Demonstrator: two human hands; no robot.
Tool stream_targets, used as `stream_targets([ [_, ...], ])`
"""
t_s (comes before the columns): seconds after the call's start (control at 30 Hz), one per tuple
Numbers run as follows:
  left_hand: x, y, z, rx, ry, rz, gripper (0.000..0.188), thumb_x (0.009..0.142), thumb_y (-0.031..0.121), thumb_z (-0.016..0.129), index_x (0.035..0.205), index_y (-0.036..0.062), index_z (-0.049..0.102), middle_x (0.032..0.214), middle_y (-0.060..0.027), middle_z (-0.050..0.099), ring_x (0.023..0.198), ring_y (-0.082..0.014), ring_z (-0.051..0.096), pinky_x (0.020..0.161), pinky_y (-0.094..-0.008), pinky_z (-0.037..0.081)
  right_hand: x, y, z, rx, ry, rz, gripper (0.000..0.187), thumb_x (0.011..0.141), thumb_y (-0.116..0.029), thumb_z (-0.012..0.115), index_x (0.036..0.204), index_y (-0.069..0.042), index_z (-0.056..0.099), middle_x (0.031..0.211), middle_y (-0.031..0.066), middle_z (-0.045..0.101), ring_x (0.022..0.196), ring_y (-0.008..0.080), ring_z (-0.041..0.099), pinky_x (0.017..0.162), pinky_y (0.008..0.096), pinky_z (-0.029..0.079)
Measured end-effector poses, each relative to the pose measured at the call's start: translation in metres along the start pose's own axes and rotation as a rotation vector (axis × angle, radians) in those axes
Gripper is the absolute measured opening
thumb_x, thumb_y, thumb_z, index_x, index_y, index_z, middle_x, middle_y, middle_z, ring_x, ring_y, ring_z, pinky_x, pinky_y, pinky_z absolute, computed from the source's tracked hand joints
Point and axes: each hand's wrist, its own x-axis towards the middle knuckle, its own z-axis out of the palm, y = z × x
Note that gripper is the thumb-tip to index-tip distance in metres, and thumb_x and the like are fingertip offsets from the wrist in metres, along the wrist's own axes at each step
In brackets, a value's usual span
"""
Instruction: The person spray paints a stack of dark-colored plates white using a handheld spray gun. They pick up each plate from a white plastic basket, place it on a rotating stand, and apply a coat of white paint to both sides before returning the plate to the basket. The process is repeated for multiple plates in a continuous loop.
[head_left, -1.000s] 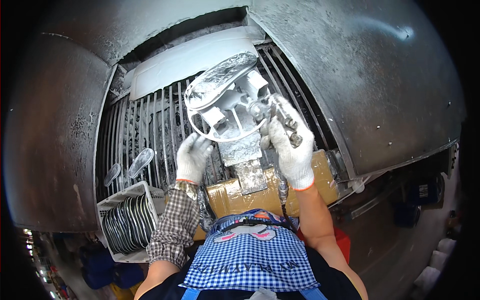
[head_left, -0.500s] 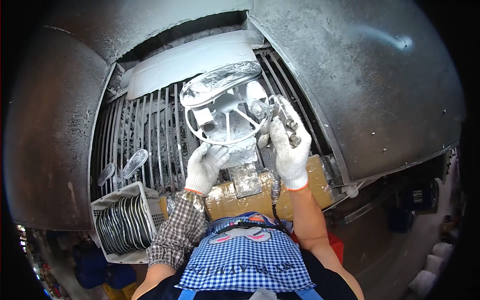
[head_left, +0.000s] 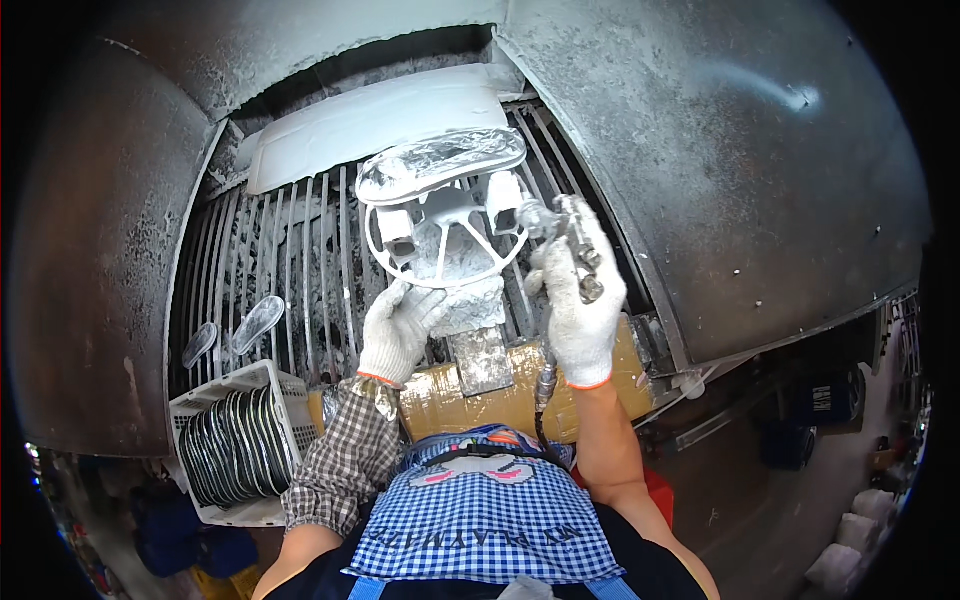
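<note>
A white spoked wheel-shaped stand carries a long oval shoe sole with a shiny, film-like top and a white-coated edge. My left hand, in a white knit glove, is at the wheel's near rim, fingers extended and thumb apart, seeming to touch it. My right hand, gloved too, is closed round a powder-caked spray gun. Its nozzle points left toward the stand and the sole, and a hose hangs below it. Part of the gun is hidden by my fingers.
Metal bars form a grate under the stand, between dark metal side walls. A white board lies at the back. Two small oval pieces rest at left, near a white basket of dark soles. Brown-taped padding runs along the front.
The wheel has turned a little, with the sole on it now lying flatter across. My right hand and the spray gun have drawn slightly away from the stand.
</note>
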Motion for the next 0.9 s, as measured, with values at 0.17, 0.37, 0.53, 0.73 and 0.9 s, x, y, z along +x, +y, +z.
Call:
stream_targets([
  [0.17,-0.001,0.003,-0.004,-0.003,0.020,0.011,0.051,0.099,0.019,0.060,0.142,-0.0062,0.050,0.139,-0.0265,0.059,0.126,-0.0430,0.061,0.113,-0.0586,0.051,-0.002,0.000,0.009,-0.047,-0.089,0.033,0.051,0.105,-0.007,0.065,0.153,0.006,0.051,0.116,0.0076,0.073,0.087,0.0059,0.064,0.075,0.0221,0.054],
  [0.37,0.003,0.007,-0.014,0.005,0.021,0.048,0.043,0.101,0.026,0.062,0.132,-0.0027,0.058,0.133,-0.0273,0.065,0.121,-0.0423,0.066,0.103,-0.0532,0.058,-0.003,0.001,-0.002,0.038,-0.061,0.080,0.051,0.105,-0.007,0.065,0.152,0.009,0.050,0.120,0.0102,0.072,0.096,0.0101,0.067,0.083,0.0248,0.055],
  [0.53,0.007,0.016,-0.020,0.042,0.000,0.066,0.048,0.102,0.026,0.059,0.138,-0.0051,0.056,0.134,-0.0276,0.065,0.120,-0.0424,0.067,0.102,-0.0535,0.058,0.000,0.006,-0.018,-0.030,0.008,0.026,0.053,0.103,-0.004,0.067,0.151,0.008,0.050,0.116,0.0076,0.071,0.082,0.0073,0.064,0.070,0.0232,0.054],
  [0.73,0.013,0.030,-0.027,0.048,0.025,0.088,0.046,0.104,0.025,0.057,0.138,-0.0059,0.055,0.133,-0.0293,0.065,0.114,-0.0412,0.070,0.097,-0.0522,0.061,-0.002,-0.017,-0.024,0.052,0.074,0.060,0.050,0.107,-0.013,0.065,0.152,0.004,0.050,0.101,0.0046,0.068,0.073,0.0061,0.061,0.063,0.0215,0.053],
  [0.9,0.020,0.037,-0.034,0.015,0.037,0.116,0.032,0.103,0.022,0.059,0.124,-0.0015,0.059,0.130,-0.0285,0.066,0.114,-0.0397,0.069,0.097,-0.0511,0.060,-0.011,-0.030,-0.041,-0.148,0.129,0.030,0.049,0.107,-0.009,0.063,0.153,0.005,0.049,0.103,0.0045,0.067,0.078,0.0065,0.062,0.069,0.0218,0.053],
])
